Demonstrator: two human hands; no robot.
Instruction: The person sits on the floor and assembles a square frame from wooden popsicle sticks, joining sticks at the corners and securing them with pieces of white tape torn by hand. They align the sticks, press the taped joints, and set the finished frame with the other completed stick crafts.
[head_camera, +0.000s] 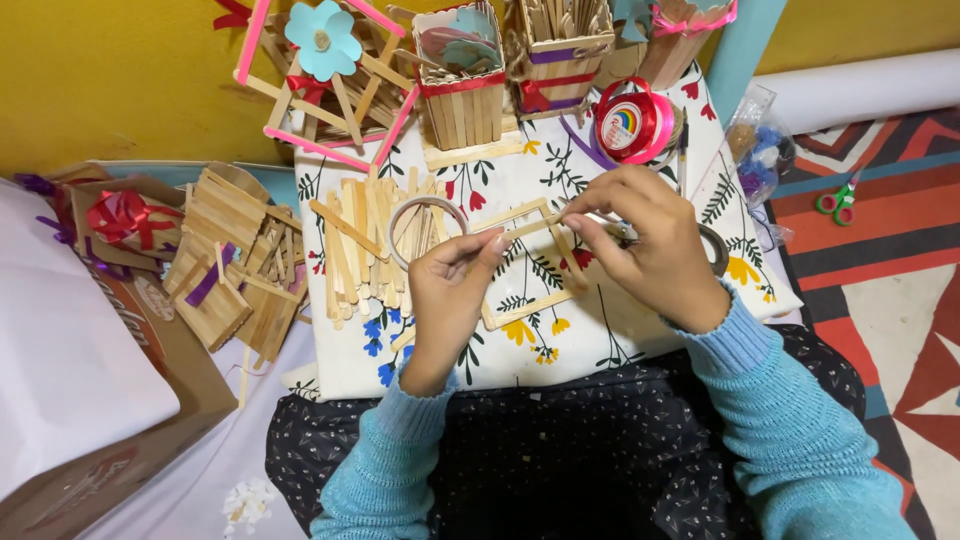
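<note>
A square frame of wooden craft sticks (525, 305) lies on a white floral cloth (620, 345) over my lap. My left hand (447, 300) pinches a loose stick (515, 233) by its near end and holds it across the frame's top. My right hand (648, 245) grips a thin metal tool (598, 216) with its tip at the frame's upper right corner. A clear tape ring (427, 206) sits on a pile of loose sticks (365, 245) just left of my left hand.
Stick-built boxes (462, 95) and a pink ribbon spool (632, 122) stand at the cloth's far edge. Flat stick panels (225, 260) and a cardboard box (120, 400) lie to the left. Green-handled scissors (838, 200) rest on the patterned rug at right.
</note>
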